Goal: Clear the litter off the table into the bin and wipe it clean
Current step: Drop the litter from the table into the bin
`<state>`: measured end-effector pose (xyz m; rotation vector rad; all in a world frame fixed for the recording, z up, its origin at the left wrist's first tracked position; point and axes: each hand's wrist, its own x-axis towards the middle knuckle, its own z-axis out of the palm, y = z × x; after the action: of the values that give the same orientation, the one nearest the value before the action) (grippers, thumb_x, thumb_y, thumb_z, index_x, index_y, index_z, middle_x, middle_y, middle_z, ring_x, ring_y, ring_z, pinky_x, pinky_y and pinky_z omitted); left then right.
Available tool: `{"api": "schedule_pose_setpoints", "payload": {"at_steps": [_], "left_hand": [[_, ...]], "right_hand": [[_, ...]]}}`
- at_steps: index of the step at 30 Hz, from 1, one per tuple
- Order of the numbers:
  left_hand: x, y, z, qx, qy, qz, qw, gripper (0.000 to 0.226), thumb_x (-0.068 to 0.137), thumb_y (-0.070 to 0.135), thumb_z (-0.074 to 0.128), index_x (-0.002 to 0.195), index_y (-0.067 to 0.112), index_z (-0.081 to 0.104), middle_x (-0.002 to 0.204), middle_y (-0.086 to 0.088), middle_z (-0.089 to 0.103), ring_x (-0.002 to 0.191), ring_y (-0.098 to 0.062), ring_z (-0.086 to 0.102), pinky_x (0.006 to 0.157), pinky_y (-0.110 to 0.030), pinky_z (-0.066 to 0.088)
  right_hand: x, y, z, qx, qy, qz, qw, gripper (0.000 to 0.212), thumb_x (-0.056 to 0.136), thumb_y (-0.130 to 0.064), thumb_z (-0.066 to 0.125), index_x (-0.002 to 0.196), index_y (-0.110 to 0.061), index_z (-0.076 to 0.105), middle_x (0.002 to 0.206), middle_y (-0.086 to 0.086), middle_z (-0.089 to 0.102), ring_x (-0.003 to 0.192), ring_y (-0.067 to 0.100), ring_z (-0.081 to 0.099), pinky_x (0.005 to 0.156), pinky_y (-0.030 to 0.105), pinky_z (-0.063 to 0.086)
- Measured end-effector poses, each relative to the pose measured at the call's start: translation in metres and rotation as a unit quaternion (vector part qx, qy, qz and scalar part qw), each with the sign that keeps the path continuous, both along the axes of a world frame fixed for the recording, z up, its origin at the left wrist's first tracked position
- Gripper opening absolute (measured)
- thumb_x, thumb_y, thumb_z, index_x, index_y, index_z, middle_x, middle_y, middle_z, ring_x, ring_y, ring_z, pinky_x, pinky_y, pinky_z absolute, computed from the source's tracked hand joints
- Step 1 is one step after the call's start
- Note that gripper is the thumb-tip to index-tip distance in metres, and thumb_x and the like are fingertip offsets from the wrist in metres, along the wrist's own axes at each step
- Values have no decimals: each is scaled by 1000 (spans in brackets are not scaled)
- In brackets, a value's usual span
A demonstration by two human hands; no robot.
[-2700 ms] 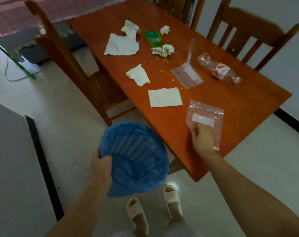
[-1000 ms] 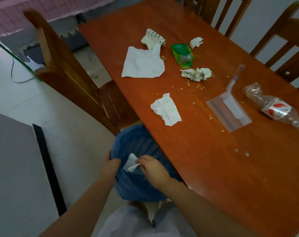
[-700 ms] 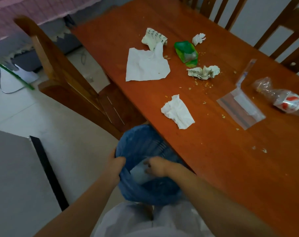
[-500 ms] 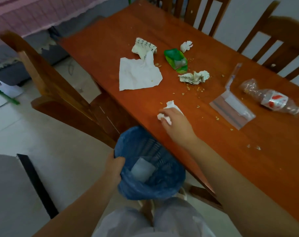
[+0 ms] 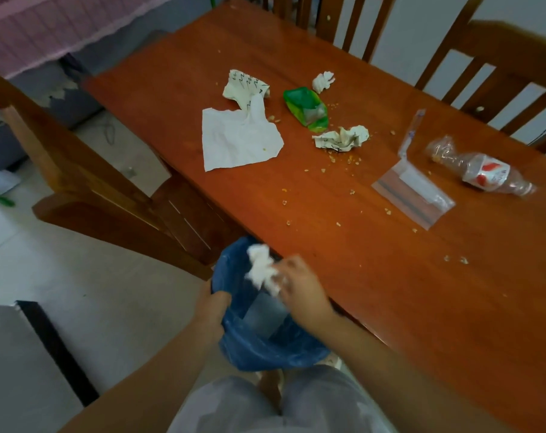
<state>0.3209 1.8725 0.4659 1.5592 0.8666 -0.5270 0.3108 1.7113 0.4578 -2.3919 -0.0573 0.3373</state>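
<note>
My left hand [image 5: 213, 304] grips the rim of the blue bin [image 5: 265, 345], held beside the table's near edge. Over the bin's mouth my right hand [image 5: 299, 285] pinches a crumpled white tissue [image 5: 260, 268]. On the orange wooden table [image 5: 374, 276] lie a flat white napkin [image 5: 238, 140], a scribbled crumpled paper [image 5: 245, 87], a green wrapper [image 5: 306, 109], a second crumpled paper [image 5: 343, 139], a small tissue ball [image 5: 323, 81], a clear zip bag [image 5: 412, 190] and an empty plastic bottle [image 5: 481, 171]. Crumbs are scattered around them.
A wooden chair [image 5: 87, 182] stands pushed against the table's left side, close to the bin. Two more chairs [image 5: 499, 67] stand at the far side. A dark-edged grey surface [image 5: 21, 364] lies on the floor at lower left.
My right hand picked the crumpled tissue off the table and brought it back over the bin. Before that it dropped a flat napkin into the bin. The left hand kept holding the bin.
</note>
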Motion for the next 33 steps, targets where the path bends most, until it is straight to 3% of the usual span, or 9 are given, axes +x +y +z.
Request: {"api": "schedule_pose_setpoints", "payload": {"at_steps": [4, 7, 11, 15, 20, 23, 26, 29, 33], "left_hand": [[2, -3, 4, -12, 20, 45, 999, 44, 88, -14, 35, 128, -3, 51, 109, -24, 59, 98, -39, 57, 91, -50, 48], [1, -5, 5, -17, 20, 24, 999, 50, 80, -18, 34, 124, 0, 51, 93, -18, 61, 84, -36, 59, 71, -42, 53], [0, -19, 2, -1, 36, 30, 999, 44, 85, -17, 35, 125, -5, 51, 106, -27, 61, 101, -44, 57, 88, -53, 50], [-6, -45, 5, -4, 21, 39, 999, 44, 82, -21, 32, 110, 6, 52, 80, -13, 56, 73, -30, 56, 60, -34, 47], [-19, -66, -8, 20, 33, 52, 998, 43, 79, -17, 37, 114, 1, 55, 81, -16, 59, 81, -35, 58, 71, -40, 51], [-25, -72, -15, 23, 28, 43, 998, 50, 77, -15, 38, 122, 0, 52, 104, -26, 64, 95, -42, 62, 83, -54, 53], [-29, -76, -15, 37, 31, 59, 997, 57, 77, -16, 38, 130, 3, 49, 117, -28, 60, 105, -47, 59, 84, -53, 52], [-33, -80, -15, 37, 31, 69, 996, 58, 77, -16, 37, 131, 3, 49, 113, -26, 61, 101, -44, 60, 80, -50, 52], [-37, -81, -15, 41, 31, 74, 996, 59, 78, -15, 38, 133, 3, 47, 118, -27, 60, 102, -43, 59, 82, -50, 52]], "right_hand": [[-30, 20, -34, 11, 178, 57, 982, 36, 94, -17, 44, 129, -8, 45, 132, 12, 46, 117, 25, 49, 100, 30, 39], [-14, 11, -22, 36, 238, 76, 968, 33, 95, -20, 42, 124, -8, 51, 129, 6, 56, 120, 19, 51, 99, 23, 40], [42, -61, 32, 89, 100, 26, 991, 30, 94, -22, 47, 123, -19, 55, 127, -1, 58, 114, 10, 54, 96, 22, 41], [96, -172, 45, -26, -59, -138, 988, 39, 91, -20, 51, 130, -15, 47, 135, 9, 50, 124, 24, 47, 103, 38, 40], [108, -251, 15, -238, 86, -146, 957, 75, 85, -46, 57, 144, -30, 15, 155, 15, 8, 142, 39, 9, 109, 59, 21], [107, -261, 5, -289, 72, -121, 947, 58, 86, -44, 56, 136, -30, 32, 144, 17, 29, 131, 40, 28, 103, 57, 31], [108, -264, 2, -296, 32, -125, 946, 38, 92, -28, 50, 129, -20, 46, 132, 17, 40, 121, 40, 37, 95, 52, 39], [102, -269, 1, -230, 4, -147, 962, 29, 92, -11, 46, 120, -10, 55, 121, 18, 49, 110, 39, 47, 87, 47, 45], [79, -246, 24, -117, -86, -176, 974, 21, 91, -12, 49, 106, -4, 61, 103, 16, 57, 94, 34, 55, 76, 37, 44]]}}
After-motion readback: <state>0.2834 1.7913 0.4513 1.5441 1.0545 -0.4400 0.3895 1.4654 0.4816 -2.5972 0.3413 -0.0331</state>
